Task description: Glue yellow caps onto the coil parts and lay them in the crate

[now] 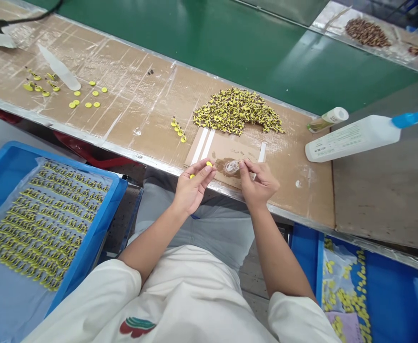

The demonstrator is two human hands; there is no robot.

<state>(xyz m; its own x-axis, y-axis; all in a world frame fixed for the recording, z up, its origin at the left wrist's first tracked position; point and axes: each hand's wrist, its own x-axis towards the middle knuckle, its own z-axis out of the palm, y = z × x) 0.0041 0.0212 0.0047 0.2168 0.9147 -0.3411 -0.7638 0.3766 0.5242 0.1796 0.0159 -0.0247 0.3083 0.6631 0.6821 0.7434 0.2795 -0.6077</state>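
Observation:
My left hand is closed at the front edge of the bench, pinching a small round yellow disc between thumb and fingertips. A second bit of yellow shows between its fingers. My right hand is closed in a pinch over a cardboard pad; what sits in its fingertips is too small to make out. Beside those fingertips lies a wet, clear glue-like smear on the pad. Behind the pad rises a heap of small yellow-and-dark figures. Several figures on yellow bases stand in a row left of it.
At right are a white bottle with a blue nozzle and a small cylinder. Loose yellow discs lie farther left. A blue tray of lined-up figures is at lower left; a blue bin holds yellow discs at lower right.

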